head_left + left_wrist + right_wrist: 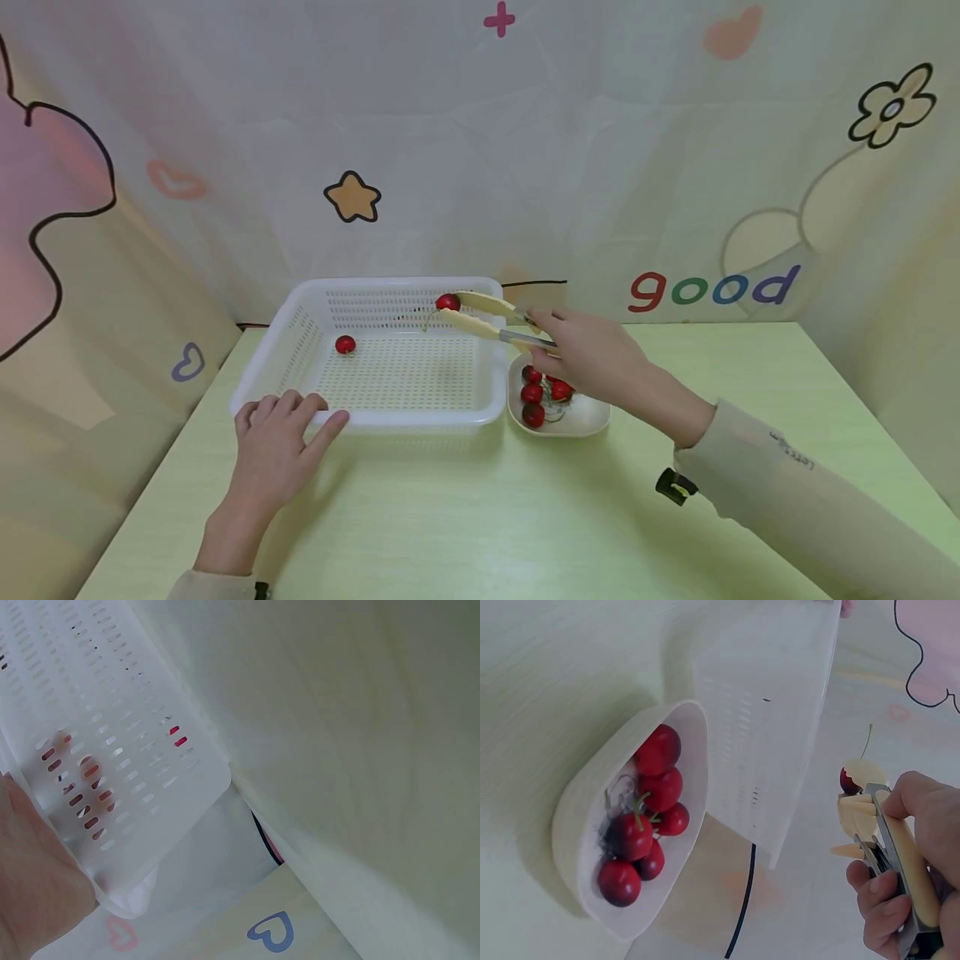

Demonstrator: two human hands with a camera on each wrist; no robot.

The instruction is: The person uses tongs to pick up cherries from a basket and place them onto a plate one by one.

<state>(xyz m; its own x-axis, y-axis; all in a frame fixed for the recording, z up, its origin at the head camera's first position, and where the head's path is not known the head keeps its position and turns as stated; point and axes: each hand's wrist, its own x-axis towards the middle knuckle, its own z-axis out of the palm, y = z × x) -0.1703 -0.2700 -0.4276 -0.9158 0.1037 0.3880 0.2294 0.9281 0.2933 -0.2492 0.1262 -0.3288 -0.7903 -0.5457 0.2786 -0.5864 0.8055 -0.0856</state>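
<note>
My right hand (592,350) grips a pair of cream-tipped tongs (480,323), also seen in the right wrist view. Between the tong tips is a red cherry (447,302) with its stem hanging down, over the right part of a white perforated basket (375,418). My left hand (279,446) holds the basket's front-left rim, fingers over the edge and thumb along it. Another cherry (345,344) lies on the basket floor at the left. Several more cherries (634,836) sit in a small white bowl (596,417), right of the basket and partly below my right hand.
Basket and bowl stand side by side on a pale green table (450,508). A printed cloth (450,150) with cartoon shapes hangs behind the table and along its sides. The basket's back wall is close to the cloth.
</note>
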